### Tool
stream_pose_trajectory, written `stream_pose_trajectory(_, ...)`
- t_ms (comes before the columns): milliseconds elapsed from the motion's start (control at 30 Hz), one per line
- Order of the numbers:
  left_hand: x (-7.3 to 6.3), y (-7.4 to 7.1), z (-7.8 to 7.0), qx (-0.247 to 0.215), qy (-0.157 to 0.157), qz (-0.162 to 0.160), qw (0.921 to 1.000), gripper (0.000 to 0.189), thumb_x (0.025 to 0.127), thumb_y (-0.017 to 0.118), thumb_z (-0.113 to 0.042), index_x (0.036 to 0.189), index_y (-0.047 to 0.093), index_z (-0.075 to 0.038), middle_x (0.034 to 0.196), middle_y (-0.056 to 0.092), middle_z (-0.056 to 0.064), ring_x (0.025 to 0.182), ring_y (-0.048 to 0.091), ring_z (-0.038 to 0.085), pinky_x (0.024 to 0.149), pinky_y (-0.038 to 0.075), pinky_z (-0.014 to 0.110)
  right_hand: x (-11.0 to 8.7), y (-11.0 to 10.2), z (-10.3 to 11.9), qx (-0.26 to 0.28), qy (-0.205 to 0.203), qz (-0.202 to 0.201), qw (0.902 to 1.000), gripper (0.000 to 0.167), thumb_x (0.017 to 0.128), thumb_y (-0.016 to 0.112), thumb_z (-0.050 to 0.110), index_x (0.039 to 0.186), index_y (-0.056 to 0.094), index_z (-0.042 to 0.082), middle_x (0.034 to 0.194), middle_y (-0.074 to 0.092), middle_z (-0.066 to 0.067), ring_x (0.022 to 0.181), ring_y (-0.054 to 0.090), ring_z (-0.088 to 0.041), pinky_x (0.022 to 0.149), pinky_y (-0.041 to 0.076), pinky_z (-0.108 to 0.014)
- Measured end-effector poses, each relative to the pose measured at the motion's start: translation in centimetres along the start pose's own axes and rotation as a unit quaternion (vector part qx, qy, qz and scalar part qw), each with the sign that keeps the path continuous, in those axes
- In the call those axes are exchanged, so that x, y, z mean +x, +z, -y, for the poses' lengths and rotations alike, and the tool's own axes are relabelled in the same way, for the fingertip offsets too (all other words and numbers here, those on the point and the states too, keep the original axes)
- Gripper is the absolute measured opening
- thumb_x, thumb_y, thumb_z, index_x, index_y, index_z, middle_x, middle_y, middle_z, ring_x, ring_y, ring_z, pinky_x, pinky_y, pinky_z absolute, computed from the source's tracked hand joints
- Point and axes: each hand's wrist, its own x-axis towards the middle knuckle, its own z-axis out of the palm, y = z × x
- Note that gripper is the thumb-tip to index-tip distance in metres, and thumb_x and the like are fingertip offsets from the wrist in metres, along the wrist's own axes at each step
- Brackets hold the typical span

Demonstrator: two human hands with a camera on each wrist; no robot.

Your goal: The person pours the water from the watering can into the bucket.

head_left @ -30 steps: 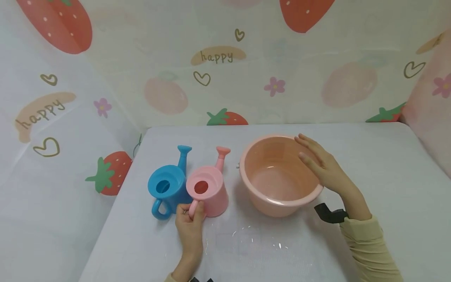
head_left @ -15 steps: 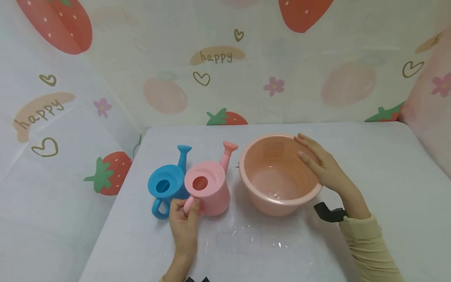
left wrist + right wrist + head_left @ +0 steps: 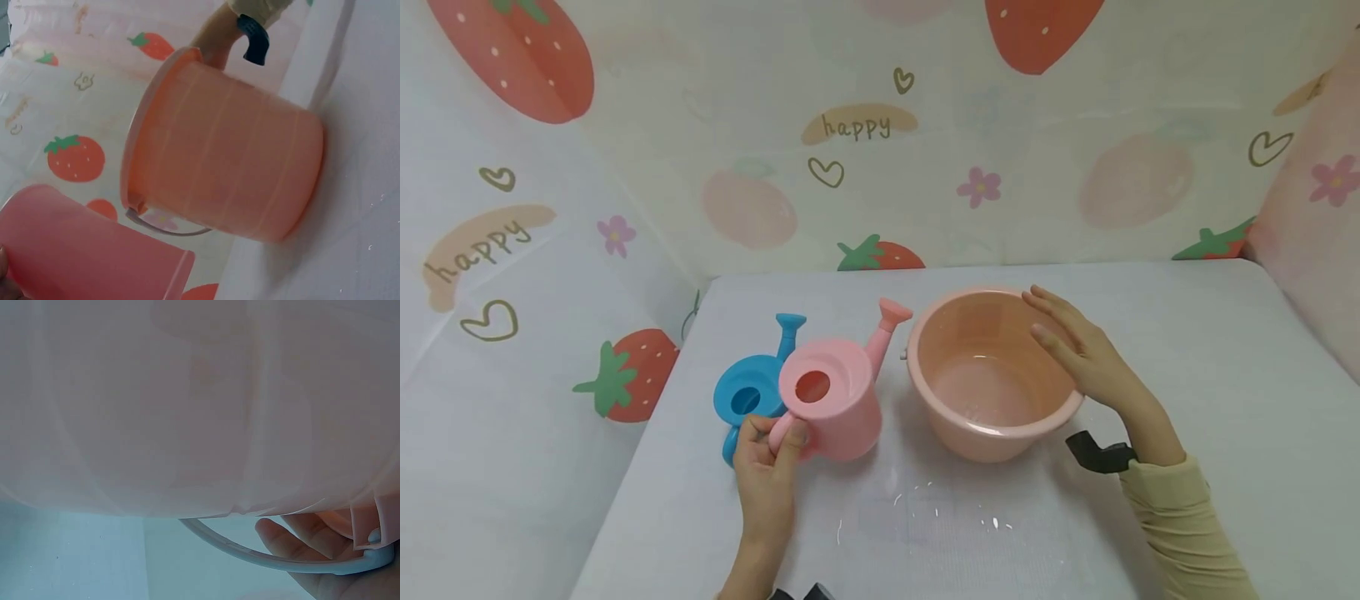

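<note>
My left hand (image 3: 767, 475) pinches the handle of a pink watering can (image 3: 846, 425), thumb on the near side. The can leans a little to the right, its spout pointing up toward the bucket. In the left wrist view its base stands off the white tabletop. Behind it, partly covered, a blue watering can (image 3: 726, 396) stands upright. My right hand (image 3: 1093, 362) rests with straight fingers on the right rim of a pink bucket (image 3: 992, 446). The right wrist view has its fingertips (image 3: 272, 531) beside the bucket's grey bail handle (image 3: 250, 553).
Water drops (image 3: 996, 523) lie on the white tabletop (image 3: 1195, 350) in front of the bucket. A strawberry-print cloth (image 3: 1037, 208) hangs behind the table and along both sides. A black wrist mount (image 3: 1101, 454) juts from my right wrist, near the bucket's side.
My left hand has lifted the pink watering can and shifted slightly left; the can now tilts and covers more of the blue one. My right hand stays at the bucket rim.
</note>
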Motion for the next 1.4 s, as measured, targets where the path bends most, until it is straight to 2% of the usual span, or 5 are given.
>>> stream_pose_trajectory(300,1.1,-0.6,-0.4,-0.032,0.035,0.040,0.9981,0.012,0.090,0.056,0.000,0.092,0.045,-0.006,0.072,0.061,-0.002,0.072,0.056,0.009,0.065,0.049,0.013,-0.1,-0.1,0.0,-0.001,0.006,-0.004,1.0000,0.046,0.096,0.050,0.023,0.141,0.038,0.025,0.151,0.025,0.003,0.141,0.019,-0.026,0.105,0.019,-0.063)
stream_pose_trajectory(600,1.7,-0.9,-0.7,-0.095,0.048,0.092,0.9900,0.015,0.090,0.050,0.008,0.093,0.046,-0.006,0.083,0.066,-0.001,0.076,0.058,0.009,0.070,0.052,0.016,-0.1,-0.1,-0.5,0.002,0.006,-0.007,1.0000,0.046,0.096,0.050,0.021,0.141,0.038,0.025,0.151,0.026,0.003,0.141,0.018,-0.025,0.106,0.019,-0.063)
stream_pose_trajectory(900,2.6,-0.9,-1.3,-0.084,0.050,0.131,0.9866,0.013,0.091,0.050,0.005,0.094,0.045,-0.007,0.075,0.064,-0.002,0.075,0.058,0.009,0.076,0.053,0.020,-0.1,-0.1,-0.3,-0.003,0.000,-0.008,1.0000,0.046,0.096,0.050,0.022,0.140,0.039,0.025,0.151,0.027,0.003,0.140,0.019,-0.025,0.105,0.019,-0.063)
stream_pose_trajectory(1200,3.8,-1.0,-1.6,-0.069,0.045,0.157,0.9841,0.012,0.092,0.050,0.003,0.094,0.047,-0.009,0.069,0.057,-0.003,0.070,0.052,0.008,0.072,0.053,0.018,0.0,0.2,-0.2,0.003,-0.001,-0.004,1.0000,0.046,0.096,0.050,0.023,0.140,0.039,0.027,0.151,0.026,0.004,0.141,0.018,-0.024,0.105,0.019,-0.063)
stream_pose_trajectory(1400,4.7,-1.3,-2.0,-0.053,0.043,0.175,0.9822,0.013,0.092,0.051,0.002,0.092,0.047,-0.010,0.073,0.061,-0.004,0.069,0.054,0.006,0.073,0.053,0.019,0.0,0.2,-0.2,0.002,-0.002,-0.005,1.0000,0.045,0.096,0.050,0.023,0.140,0.039,0.026,0.151,0.027,0.002,0.141,0.019,-0.025,0.105,0.019,-0.063)
